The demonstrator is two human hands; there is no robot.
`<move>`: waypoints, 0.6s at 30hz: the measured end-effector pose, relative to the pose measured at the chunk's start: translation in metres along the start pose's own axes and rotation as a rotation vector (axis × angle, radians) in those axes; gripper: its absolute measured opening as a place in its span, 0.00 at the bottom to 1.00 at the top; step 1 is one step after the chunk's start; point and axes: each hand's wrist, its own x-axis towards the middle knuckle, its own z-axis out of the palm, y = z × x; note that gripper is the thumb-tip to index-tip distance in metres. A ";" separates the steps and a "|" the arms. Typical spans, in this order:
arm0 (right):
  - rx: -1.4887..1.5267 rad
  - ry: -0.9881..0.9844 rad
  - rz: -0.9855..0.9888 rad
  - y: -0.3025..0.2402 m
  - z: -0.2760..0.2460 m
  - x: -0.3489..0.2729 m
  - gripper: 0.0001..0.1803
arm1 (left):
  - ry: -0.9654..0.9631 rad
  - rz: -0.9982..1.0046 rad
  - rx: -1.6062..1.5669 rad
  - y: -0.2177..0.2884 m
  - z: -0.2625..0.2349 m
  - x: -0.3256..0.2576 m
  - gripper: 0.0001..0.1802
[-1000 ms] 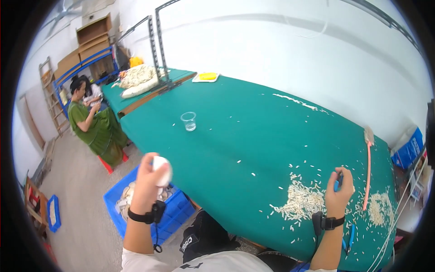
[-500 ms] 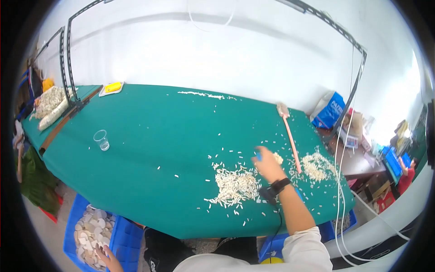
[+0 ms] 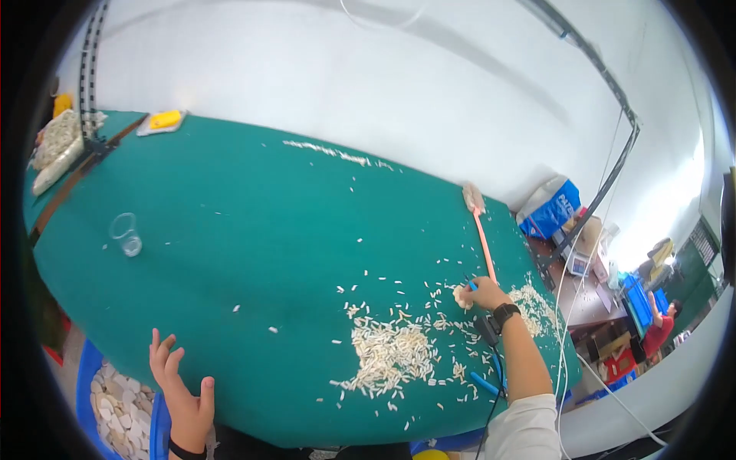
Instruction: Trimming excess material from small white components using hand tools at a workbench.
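At the right part of the green table (image 3: 253,291), my right hand (image 3: 491,296) is closed on a slim blue tool (image 3: 472,286) with a thin dark tip, its kind not clear. A cream, ruffled lump (image 3: 462,297) sits against its fingertips; whether it is gripped cannot be told. Just left of that hand lies a heap of small white stick-shaped pieces (image 3: 391,349), with strays around it. A second blue tool (image 3: 484,385) rests under my right forearm. My left hand (image 3: 184,383) is raised near the front left table edge, fingers spread, holding nothing.
A clear plastic cup (image 3: 132,245) lies at left. A long pink-handled brush (image 3: 484,241) and another pale heap (image 3: 537,307) are at right. Below the left edge stands a blue bin (image 3: 159,422) of pale flat pieces. White cables (image 3: 567,337) hang at right; a co-worker (image 3: 661,330) is beyond.
My left hand has risen from over the blue bin to the table's front edge. My right hand has shifted right and nearer the pink handle. The whole view has tilted.
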 end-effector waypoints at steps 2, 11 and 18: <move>0.025 0.011 -0.085 -0.011 0.004 -0.001 0.22 | -0.084 0.064 0.138 0.007 -0.005 0.015 0.27; -0.161 0.160 -0.219 0.006 0.022 -0.016 0.33 | -0.314 -0.152 0.249 0.026 -0.007 0.013 0.35; -0.579 -0.162 -0.263 0.103 0.058 0.055 0.33 | -0.208 -0.152 0.262 0.158 -0.070 0.029 0.27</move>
